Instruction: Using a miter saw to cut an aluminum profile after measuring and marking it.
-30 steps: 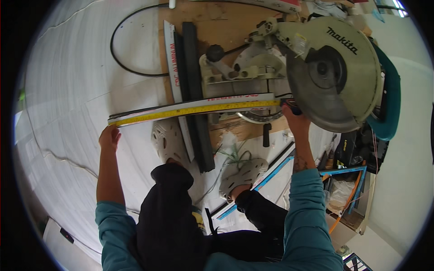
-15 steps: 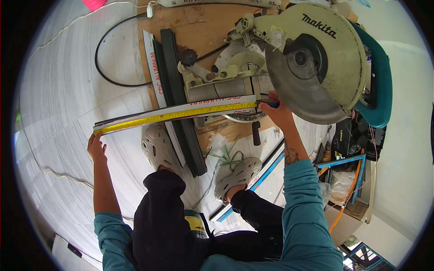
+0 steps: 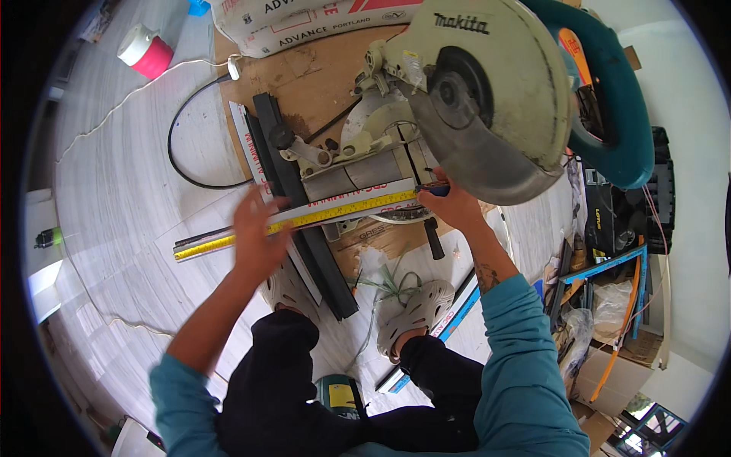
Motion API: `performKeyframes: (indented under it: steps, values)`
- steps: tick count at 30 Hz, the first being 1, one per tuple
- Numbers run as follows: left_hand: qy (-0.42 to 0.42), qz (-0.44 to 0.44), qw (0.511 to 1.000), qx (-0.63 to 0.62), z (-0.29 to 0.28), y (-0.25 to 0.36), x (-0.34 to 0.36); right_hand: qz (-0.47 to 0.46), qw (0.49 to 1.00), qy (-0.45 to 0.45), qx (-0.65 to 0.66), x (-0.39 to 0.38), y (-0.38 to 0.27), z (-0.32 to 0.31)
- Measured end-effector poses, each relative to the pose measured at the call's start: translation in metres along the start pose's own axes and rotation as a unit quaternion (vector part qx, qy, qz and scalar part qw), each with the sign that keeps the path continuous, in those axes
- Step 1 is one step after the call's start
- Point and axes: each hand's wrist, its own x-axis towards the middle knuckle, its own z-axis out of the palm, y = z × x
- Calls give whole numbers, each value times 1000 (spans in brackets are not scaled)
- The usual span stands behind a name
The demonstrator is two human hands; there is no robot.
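Note:
A yellow tape measure blade (image 3: 362, 206) lies stretched along an aluminium profile (image 3: 365, 193) with white and red film. The profile's right end rests on the base of a miter saw (image 3: 499, 91); its left part extends over the floor. My right hand (image 3: 457, 206) grips the dark tape measure case (image 3: 435, 188) at that right end, close to the saw's blade guard. My left hand (image 3: 260, 232) is over the profile and blade, smeared by motion, so its grip cannot be made out. The blade's free end lies at the profile's left end.
Dark and white-filmed profiles (image 3: 329, 278) lie crosswise beneath. A black cable (image 3: 173, 152) curves at the left. Behind are a cement bag (image 3: 304, 27) and a pink and white jug (image 3: 146, 53). A blue-edged frame (image 3: 605, 266) with clutter stands at the right. A tin (image 3: 340, 396) sits near my legs.
My left hand has left the profile's far left end and moved right along it. My right hand still holds the tape measure case. The view has shifted, showing more at the back.

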Motion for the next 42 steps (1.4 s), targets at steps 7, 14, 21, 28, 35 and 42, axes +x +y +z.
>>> performKeyframes:
  steps: [7,14,21,28,35,42]
  values:
    - [-99,30,995,-9,123,106,76,1,996,-90,20,5,23,4]
    - [-65,-84,994,23,170,92,58,32,996,-55,65,13,67,6]
    - [-78,-138,987,29,169,80,47,12,997,-41,67,6,45,10]
    - [-130,-177,975,37,163,84,54,78,974,153,146,-89,58,64]
    - [-138,-163,977,27,168,90,57,-91,941,-316,-84,-155,63,164]
    - [-135,-176,975,14,170,81,55,7,949,-310,-61,-147,57,205]
